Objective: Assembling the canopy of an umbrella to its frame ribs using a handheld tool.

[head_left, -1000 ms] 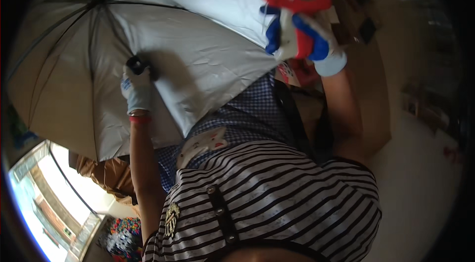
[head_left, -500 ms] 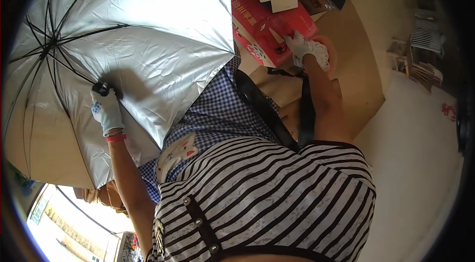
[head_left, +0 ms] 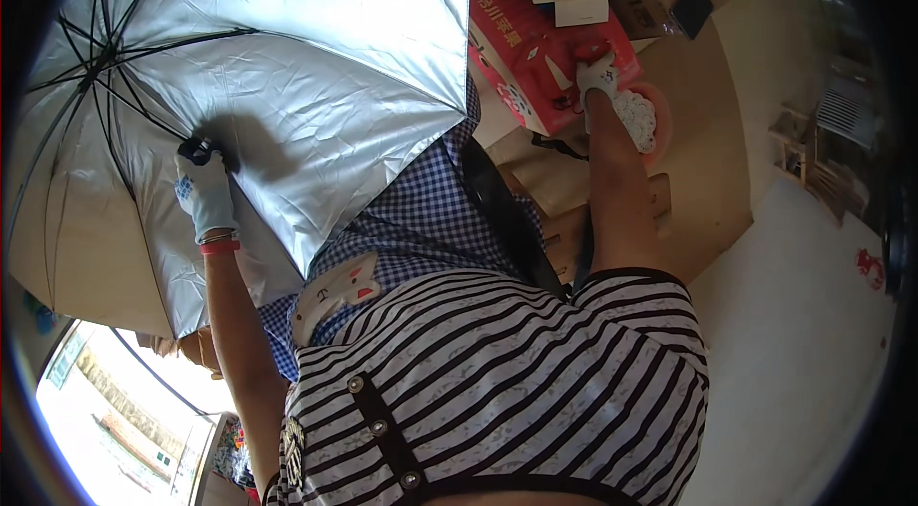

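Head view: our gloved left hand (head_left: 204,195) clasps handle (head_left: 198,151) of open umbrella (head_left: 325,76). Canopy spreads above grip and to both sides, silver inside facing us. Shaft (head_left: 148,112) slants from our fist up-left to hub (head_left: 110,55); long axis follows that slant, handle end nearer our body. Our gloved right hand (head_left: 599,80), well apart from umbrella, is at red box (head_left: 512,23), just beside pink bowl (head_left: 664,128); fingertips unclear, so we cannot tell whether they grasp anything.
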